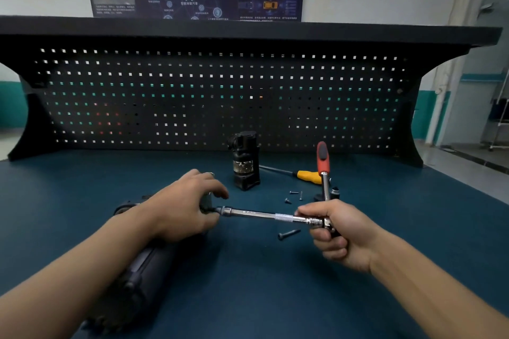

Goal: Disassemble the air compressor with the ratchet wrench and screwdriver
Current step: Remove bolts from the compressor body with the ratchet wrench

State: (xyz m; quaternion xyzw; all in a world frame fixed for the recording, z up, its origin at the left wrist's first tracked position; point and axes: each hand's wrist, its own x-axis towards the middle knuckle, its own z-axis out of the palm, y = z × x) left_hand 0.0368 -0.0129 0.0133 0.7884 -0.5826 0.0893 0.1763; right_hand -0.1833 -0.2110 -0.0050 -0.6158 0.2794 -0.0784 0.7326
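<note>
Head view: my left hand (187, 206) curls fingers over dark ribbed air compressor (137, 278); right of it, my right hand (338, 237) grips knurled chrome ratchet wrench (261, 214).

four screws (288, 234), one wrench (322, 159), one screwdriver (307, 175)
</note>
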